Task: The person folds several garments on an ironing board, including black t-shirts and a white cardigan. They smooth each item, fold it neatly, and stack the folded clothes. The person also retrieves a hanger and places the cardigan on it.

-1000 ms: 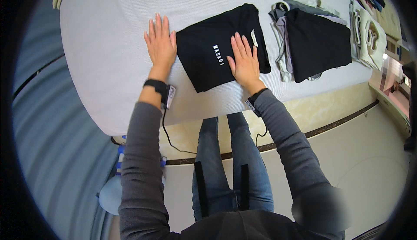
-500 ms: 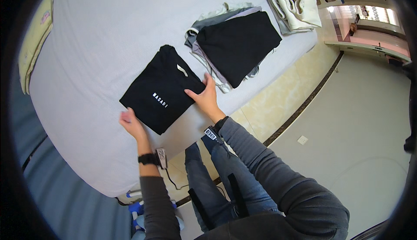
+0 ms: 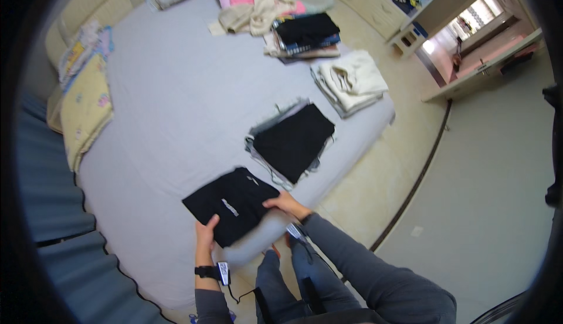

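A folded black shirt (image 3: 249, 198) with white lettering is gripped in both hands near the front edge of the bed. My left hand (image 3: 206, 233) is closed on its near left corner, thumb on top. At its right side my right hand (image 3: 286, 203) pinches the edge, thumb above and the other fingers mostly hidden beneath. The shirt's near edge seems raised off the sheet. Just beyond it lies a stack of folded clothes with a black garment (image 3: 298, 142) on top and grey and white ones underneath.
Along the bed's right side sit a pile with a folded cream garment (image 3: 358, 80) and a stack topped by dark cloth (image 3: 308, 29). Loose pink and beige clothes (image 3: 252, 8) lie farther back. A yellow quilt (image 3: 88, 110) lies at left, by blue curtains (image 3: 47, 177).
Both hands have closed on the black shirt, which appears lifted at its near side. The view has tilted up, bringing the far bed and more clothes piles into sight.
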Motion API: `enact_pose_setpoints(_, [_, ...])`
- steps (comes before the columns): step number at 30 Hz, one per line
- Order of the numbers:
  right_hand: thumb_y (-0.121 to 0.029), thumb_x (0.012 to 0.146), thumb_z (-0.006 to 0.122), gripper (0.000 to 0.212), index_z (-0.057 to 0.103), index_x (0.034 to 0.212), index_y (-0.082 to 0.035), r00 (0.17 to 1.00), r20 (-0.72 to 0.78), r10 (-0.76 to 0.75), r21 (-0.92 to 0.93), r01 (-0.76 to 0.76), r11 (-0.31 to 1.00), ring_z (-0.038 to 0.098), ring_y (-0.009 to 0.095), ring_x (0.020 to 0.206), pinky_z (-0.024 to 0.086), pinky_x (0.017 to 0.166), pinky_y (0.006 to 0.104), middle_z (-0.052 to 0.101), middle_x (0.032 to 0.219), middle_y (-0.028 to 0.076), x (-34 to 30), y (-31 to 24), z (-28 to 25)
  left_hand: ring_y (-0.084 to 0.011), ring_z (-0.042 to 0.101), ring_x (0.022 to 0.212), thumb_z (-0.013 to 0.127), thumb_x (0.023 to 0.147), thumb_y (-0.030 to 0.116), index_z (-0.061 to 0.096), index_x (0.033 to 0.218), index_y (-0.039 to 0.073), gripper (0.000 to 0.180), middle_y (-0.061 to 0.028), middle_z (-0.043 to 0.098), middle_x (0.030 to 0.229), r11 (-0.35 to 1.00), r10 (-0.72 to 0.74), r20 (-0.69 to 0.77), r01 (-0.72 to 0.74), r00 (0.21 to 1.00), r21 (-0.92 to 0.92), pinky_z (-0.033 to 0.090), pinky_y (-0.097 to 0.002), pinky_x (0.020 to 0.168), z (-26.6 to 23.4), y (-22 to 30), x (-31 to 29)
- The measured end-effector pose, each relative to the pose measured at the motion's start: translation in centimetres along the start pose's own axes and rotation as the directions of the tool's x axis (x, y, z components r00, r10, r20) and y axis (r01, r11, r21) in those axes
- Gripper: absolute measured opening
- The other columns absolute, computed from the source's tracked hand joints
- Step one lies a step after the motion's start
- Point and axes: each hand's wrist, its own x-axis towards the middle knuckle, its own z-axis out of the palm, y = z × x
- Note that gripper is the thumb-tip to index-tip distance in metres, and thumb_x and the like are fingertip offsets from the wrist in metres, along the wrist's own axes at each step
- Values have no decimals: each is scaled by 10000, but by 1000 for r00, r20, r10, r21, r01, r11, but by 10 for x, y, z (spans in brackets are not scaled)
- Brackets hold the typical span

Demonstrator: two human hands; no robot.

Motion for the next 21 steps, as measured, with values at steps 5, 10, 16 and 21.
enact_pose_setpoints(5, [27, 712, 711, 479, 536, 1157, 12, 999, 27, 36, 347, -43, 937, 638, 207, 849, 558, 711, 346, 632, 1009, 93, -140, -26, -60, -213, 607, 981, 733, 764, 97, 536, 1162, -36, 464, -125, 628, 1086, 991, -135, 206, 132, 969, 29, 495, -336, 863, 82, 51, -84])
enact_pose_setpoints(10, [66, 719, 658, 473, 520, 1171, 40, 989, -118, -84, 470, 130, 873, 634, 256, 923, 542, 794, 400, 621, 1056, 129, -253, -54, -163, -214, 604, 988, 719, 780, 100, 502, 1192, -49, 488, -134, 613, 1116, 988, -133, 377, 91, 916, 126, 492, -333, 878, 219, 54, -126])
enact_pose_setpoints(16, [103, 714, 602, 509, 512, 1211, 43, 890, -357, -285, 380, 417, 826, 603, 245, 1011, 507, 874, 366, 610, 1115, 130, -324, -99, -321, -192, 576, 1027, 714, 784, 106, 495, 1230, 4, 507, -95, 598, 1150, 993, -113, 518, 108, 848, 41, 459, -337, 923, 412, 40, -155])
enact_pose_setpoints(21, [106, 728, 579, 434, 548, 1149, 1, 746, -564, -354, 425, 629, 651, 619, 220, 927, 506, 853, 344, 635, 1017, 93, -341, -165, -435, -184, 605, 958, 704, 800, 111, 528, 1169, -10, 426, -95, 625, 1083, 995, -3, 488, 50, 873, -85, 490, -327, 863, 554, 46, -181])
